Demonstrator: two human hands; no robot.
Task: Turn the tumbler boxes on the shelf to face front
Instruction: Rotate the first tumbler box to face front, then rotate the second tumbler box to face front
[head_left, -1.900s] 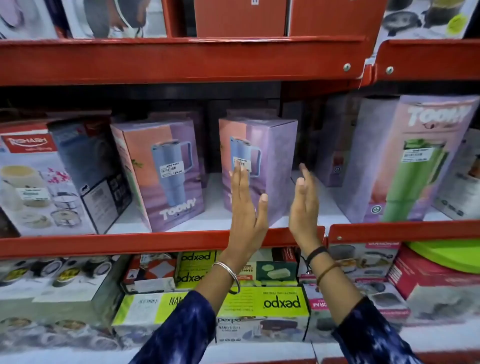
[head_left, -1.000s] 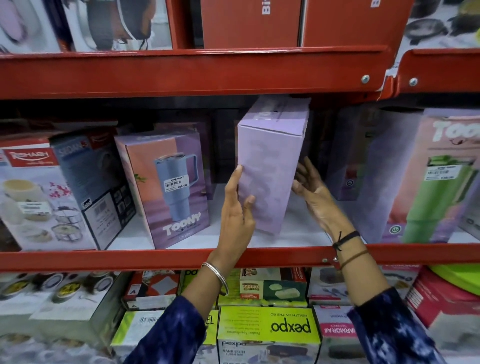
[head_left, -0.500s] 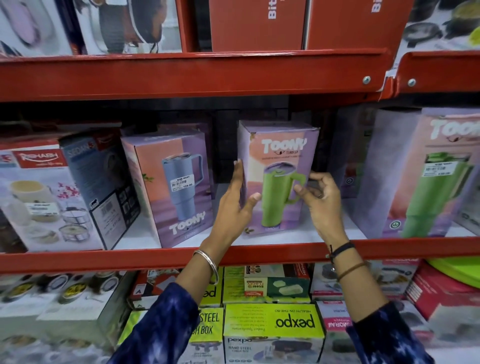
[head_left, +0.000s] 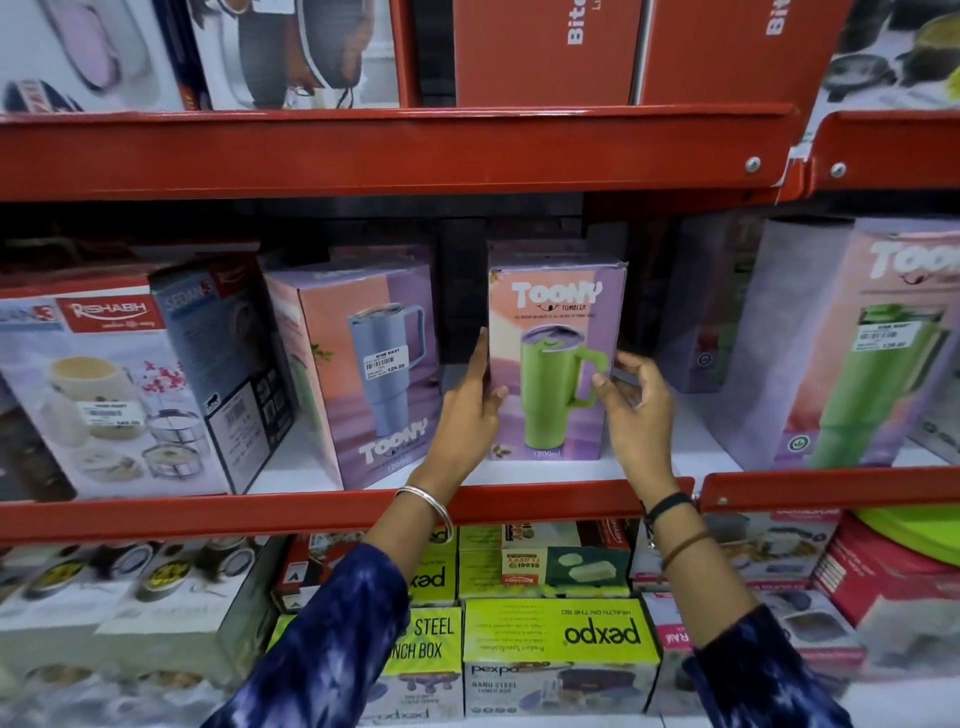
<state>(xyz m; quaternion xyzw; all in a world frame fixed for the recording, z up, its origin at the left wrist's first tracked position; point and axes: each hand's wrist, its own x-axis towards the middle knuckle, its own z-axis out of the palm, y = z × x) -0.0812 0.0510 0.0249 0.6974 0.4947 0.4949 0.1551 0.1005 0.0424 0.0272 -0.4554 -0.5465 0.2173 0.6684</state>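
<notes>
Three Toony tumbler boxes are counted on the middle shelf (head_left: 311, 512); further purple boxes behind are too dim to count. Well left of the left-hand fingers, a Rishabh box (head_left: 104, 395) and a dark Sedan box (head_left: 223, 364) are seen. Just left of those fingers, a blue-tumbler box (head_left: 363, 364) is angled, its lettering upside down. The left hand (head_left: 467, 415) is laid flat against the left edge of the green-tumbler box (head_left: 556, 364), fingers together, thumb on the front face. That box is stood upright, front face forward, between both hands. The right hand (head_left: 636, 405) is held at its right edge, fingers curled and apart; contact cannot be told. Right of these fingers, a larger green-tumbler box (head_left: 872, 353) is turned partly sideways. Below the wrists, lunch boxes (head_left: 556, 654) are stacked.
</notes>
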